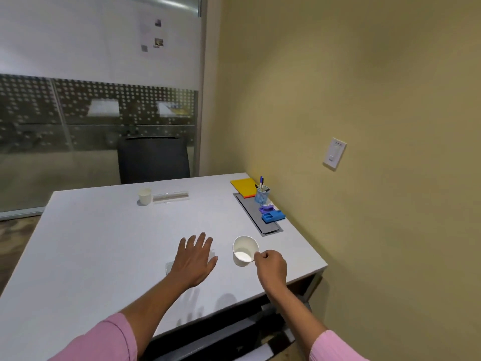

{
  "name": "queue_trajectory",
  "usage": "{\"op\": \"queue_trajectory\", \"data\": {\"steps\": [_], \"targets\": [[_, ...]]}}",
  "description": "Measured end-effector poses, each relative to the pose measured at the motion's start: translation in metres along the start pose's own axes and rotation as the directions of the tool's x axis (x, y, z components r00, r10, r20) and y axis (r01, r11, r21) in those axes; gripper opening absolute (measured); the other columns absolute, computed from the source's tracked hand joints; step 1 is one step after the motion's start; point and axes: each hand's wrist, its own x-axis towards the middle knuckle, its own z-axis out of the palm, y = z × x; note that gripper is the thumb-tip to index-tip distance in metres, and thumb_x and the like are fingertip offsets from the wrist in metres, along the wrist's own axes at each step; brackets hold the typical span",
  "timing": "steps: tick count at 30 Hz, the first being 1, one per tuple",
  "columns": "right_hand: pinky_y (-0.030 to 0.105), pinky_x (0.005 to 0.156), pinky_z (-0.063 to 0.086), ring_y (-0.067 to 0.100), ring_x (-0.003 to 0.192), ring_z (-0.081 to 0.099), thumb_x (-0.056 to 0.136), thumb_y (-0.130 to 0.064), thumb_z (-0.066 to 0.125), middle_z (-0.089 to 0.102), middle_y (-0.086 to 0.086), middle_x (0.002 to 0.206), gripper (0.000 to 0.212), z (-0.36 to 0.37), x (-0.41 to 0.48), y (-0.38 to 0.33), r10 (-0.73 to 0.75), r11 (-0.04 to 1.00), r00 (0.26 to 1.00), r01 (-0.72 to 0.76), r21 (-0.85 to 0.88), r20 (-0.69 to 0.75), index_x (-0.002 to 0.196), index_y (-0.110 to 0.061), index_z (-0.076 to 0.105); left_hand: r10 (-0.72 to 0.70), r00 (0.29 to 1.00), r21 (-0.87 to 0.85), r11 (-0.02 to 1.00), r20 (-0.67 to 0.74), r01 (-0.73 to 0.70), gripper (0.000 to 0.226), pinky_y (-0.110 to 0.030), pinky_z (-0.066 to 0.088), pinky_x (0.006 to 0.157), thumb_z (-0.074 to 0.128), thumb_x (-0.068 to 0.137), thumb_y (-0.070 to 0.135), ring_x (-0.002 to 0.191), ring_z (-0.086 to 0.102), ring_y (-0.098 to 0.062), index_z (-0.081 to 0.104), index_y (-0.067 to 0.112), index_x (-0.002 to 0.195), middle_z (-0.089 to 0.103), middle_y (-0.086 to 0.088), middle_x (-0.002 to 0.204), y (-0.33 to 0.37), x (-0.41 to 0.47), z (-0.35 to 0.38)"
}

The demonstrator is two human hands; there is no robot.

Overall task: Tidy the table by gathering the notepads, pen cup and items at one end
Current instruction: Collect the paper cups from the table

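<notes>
My right hand (270,264) pinches the near rim of a white paper cup (244,250), which tilts on the table near the right edge. Spread flat with fingers apart, my left hand (195,259) lies over a clear, mostly hidden object (169,267). At the far right corner sit a yellow and orange notepad stack (244,187) and a blue pen cup (261,194) with pens. Purple (265,209) and blue (273,217) plastic items rest beside a grey cable hatch (256,217).
A second white paper cup (144,196) and a clear tube-like piece (170,197) stand at the table's far side. A dark chair (153,160) is behind the table. The yellow wall with a switch plate (335,153) runs along the right.
</notes>
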Motion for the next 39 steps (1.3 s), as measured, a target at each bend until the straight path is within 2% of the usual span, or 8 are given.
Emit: {"op": "queue_trajectory", "data": {"steps": [4, 10, 19, 22, 25, 30, 35, 39], "targets": [[0.028, 0.05, 0.026, 0.017, 0.05, 0.034, 0.085, -0.021, 0.055, 0.038, -0.001, 0.052, 0.036, 0.018, 0.036, 0.009, -0.015, 1.0, 0.998, 0.016, -0.026, 0.058, 0.055, -0.014, 0.035, -0.059, 0.998, 0.032, 0.998, 0.034, 0.058, 0.062, -0.049, 0.012, 0.116, 0.025, 0.097, 0.053, 0.143, 0.019, -0.029, 0.02, 0.019, 0.148, 0.016, -0.007, 0.159, -0.002, 0.017, 0.012], [0.028, 0.046, 0.026, 0.015, 0.048, 0.035, 0.086, -0.02, 0.055, 0.039, -0.004, 0.05, 0.039, 0.049, 0.099, 0.025, 0.002, 0.998, 0.99, 0.005, -0.055, 0.138, 0.052, -0.017, 0.034, -0.16, 0.984, 0.059, 0.986, 0.08, 0.156, 0.063, -0.051, 0.013, 0.115, 0.027, 0.096, 0.053, 0.143, 0.019, -0.033, 0.019, 0.018, 0.148, 0.013, -0.01, 0.16, -0.006, 0.046, 0.038], [0.029, 0.054, 0.036, 0.024, 0.056, 0.048, 0.086, -0.017, 0.054, 0.058, 0.011, 0.061, 0.031, 0.108, 0.193, 0.056, 0.034, 0.999, 0.947, -0.02, -0.048, 0.319, 0.057, -0.008, 0.047, -0.283, 0.945, 0.077, 0.959, 0.166, 0.273, 0.066, -0.056, 0.014, 0.114, 0.034, 0.094, 0.053, 0.143, 0.019, -0.039, 0.023, 0.015, 0.148, 0.011, -0.014, 0.16, 0.004, 0.092, 0.088], [0.028, 0.053, 0.036, 0.025, 0.057, 0.051, 0.084, -0.016, 0.055, 0.064, 0.017, 0.066, 0.027, 0.128, 0.215, 0.068, 0.054, 0.998, 0.927, -0.036, -0.055, 0.371, 0.06, -0.005, 0.051, -0.327, 0.921, 0.072, 0.945, 0.212, 0.319, 0.069, -0.056, 0.011, 0.115, 0.031, 0.095, 0.055, 0.145, 0.011, -0.039, 0.016, 0.015, 0.15, 0.003, -0.014, 0.161, 0.01, 0.103, 0.113], [0.027, 0.049, 0.033, 0.024, 0.055, 0.05, 0.082, -0.016, 0.055, 0.064, 0.015, 0.065, 0.025, 0.148, 0.232, 0.077, 0.076, 0.997, 0.911, -0.057, -0.058, 0.405, 0.06, -0.005, 0.052, -0.366, 0.895, 0.084, 0.93, 0.254, 0.357, 0.071, -0.056, 0.008, 0.116, 0.028, 0.095, 0.056, 0.146, 0.006, -0.038, 0.011, 0.015, 0.151, 0.0, -0.014, 0.161, 0.012, 0.108, 0.135], [0.026, 0.046, 0.027, 0.017, 0.048, 0.041, 0.082, -0.016, 0.056, 0.046, 0.001, 0.052, 0.032, 0.169, 0.254, 0.086, 0.081, 0.996, 0.899, -0.053, -0.077, 0.431, 0.053, -0.011, 0.043, -0.435, 0.857, 0.092, 0.899, 0.275, 0.427, 0.07, -0.054, 0.01, 0.116, 0.028, 0.096, 0.054, 0.146, 0.01, -0.035, 0.011, 0.013, 0.151, 0.006, -0.014, 0.16, 0.011, 0.112, 0.157], [0.026, 0.046, 0.029, 0.018, 0.05, 0.043, 0.085, -0.017, 0.056, 0.048, 0.003, 0.054, 0.029, 0.187, 0.267, 0.092, 0.106, 0.992, 0.884, -0.063, -0.108, 0.455, 0.058, -0.006, 0.05, -0.465, 0.848, 0.044, 0.881, 0.255, 0.471, 0.066, -0.053, 0.015, 0.116, 0.034, 0.096, 0.049, 0.144, 0.02, -0.036, 0.023, 0.012, 0.149, 0.019, -0.016, 0.158, 0.007, 0.109, 0.168], [0.027, 0.046, 0.028, 0.016, 0.05, 0.044, 0.086, -0.017, 0.055, 0.048, 0.001, 0.053, 0.035, 0.198, 0.272, 0.096, 0.118, 0.988, 0.881, -0.061, -0.139, 0.458, 0.054, -0.01, 0.046, -0.481, 0.844, 0.044, 0.873, 0.238, 0.486, 0.063, -0.052, 0.02, 0.114, 0.038, 0.094, 0.047, 0.14, 0.029, -0.036, 0.031, 0.011, 0.146, 0.029, -0.016, 0.154, 0.003, 0.108, 0.173]]}}
